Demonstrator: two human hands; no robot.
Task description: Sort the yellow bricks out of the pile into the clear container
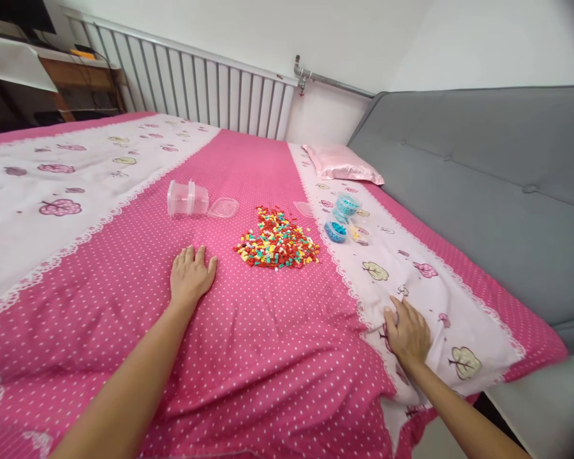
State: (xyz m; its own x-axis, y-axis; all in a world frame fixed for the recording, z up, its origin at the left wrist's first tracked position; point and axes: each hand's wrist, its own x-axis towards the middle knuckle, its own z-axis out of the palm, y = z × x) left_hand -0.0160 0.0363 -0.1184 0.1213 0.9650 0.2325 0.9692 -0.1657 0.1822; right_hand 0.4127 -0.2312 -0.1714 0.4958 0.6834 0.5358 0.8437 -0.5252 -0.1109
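Note:
My left hand (192, 273) lies flat on the pink dotted bedspread (268, 357), fingers stretched out and holding nothing. To its right is a loose heap of tiny building bricks (278, 242) in red, yellow, white and green. My right hand (408, 330) rests on the pale tree-print stripe, fingers extended, with nothing in it. Beyond my left hand, clear plastic tubs (187, 199) lie on their side beside a clear lid (223, 207). Right of the heap stand a small tub of blue pieces (335, 231) and a tub of turquoise pieces (347, 204).
Another clear lid (303, 208) lies behind the heap, and a few yellow pieces (356, 234) sit by the blue tub. A pink satin pillow (343, 164) lies against the grey padded headboard (483, 172). At the back are a white radiator (186, 76) and a wooden desk (79, 75).

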